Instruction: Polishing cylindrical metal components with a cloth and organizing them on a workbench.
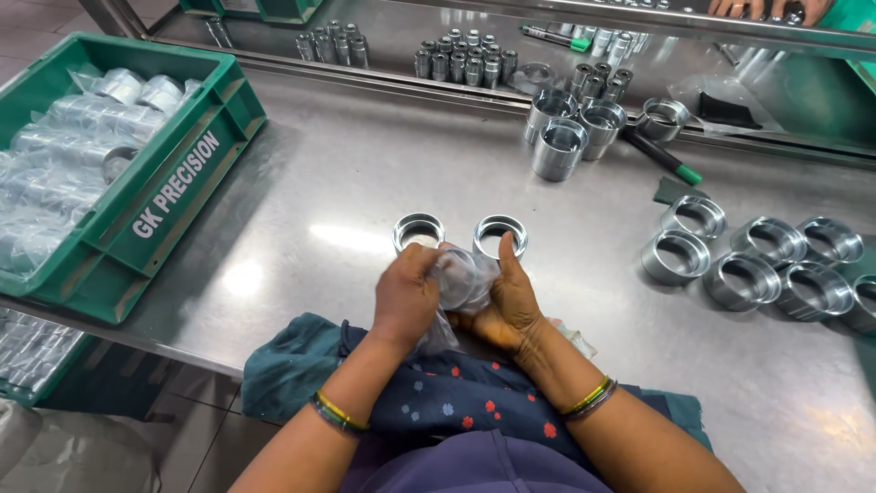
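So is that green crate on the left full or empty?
Close to full. The green crate holds plastic-wrapped metal rings heaped nearly to its rim; how deep the pile goes cannot be told.

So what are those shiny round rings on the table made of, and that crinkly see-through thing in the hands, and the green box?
The shiny round rings look like machined metal, probably steel: bright silver with mirror-like glints. The crinkly see-through bag, held by the left hand and right hand, seems thin clear plastic, wrinkled and glossy. The green box looks like moulded hard plastic, with an even colour and a dull surface.
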